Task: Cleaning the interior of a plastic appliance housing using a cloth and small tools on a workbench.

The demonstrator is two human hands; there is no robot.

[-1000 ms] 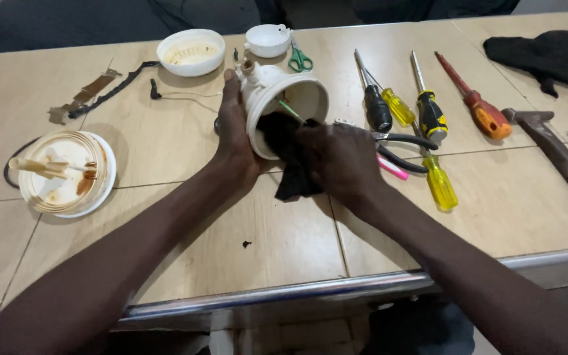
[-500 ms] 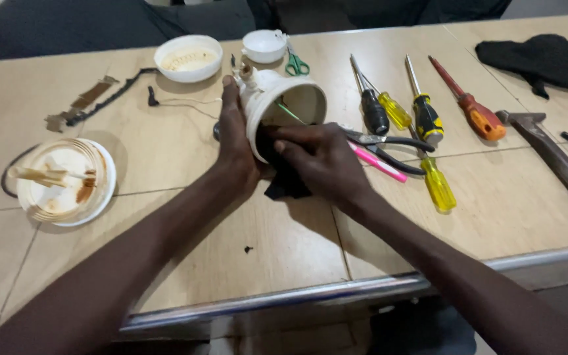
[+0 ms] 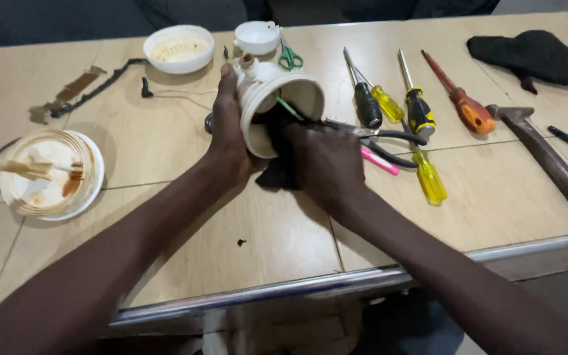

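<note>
— Where is the white plastic housing [image 3: 272,98]?

— On its side on the table [image 3: 165,144], open mouth toward the camera; the left hand [image 3: 226,135] wraps its fingers round the outer wall and holds it steady.

— And the other hand?

— The right hand [image 3: 323,161] is at the mouth, fingers clenched on a black cloth [image 3: 277,167] — part of the cloth is pushed inside the housing, part hangs out onto the table; a thin green wire [image 3: 288,108] shows within.

— What lies beside them?

— Black-handled pliers [image 3: 389,139] just right of the hand, perhaps touching it; a pink tool [image 3: 379,161]; yellow screwdrivers [image 3: 425,174]; an orange screwdriver [image 3: 468,108]; green scissors [image 3: 289,58]; a stained round plate [image 3: 50,174] well to the left.
</note>
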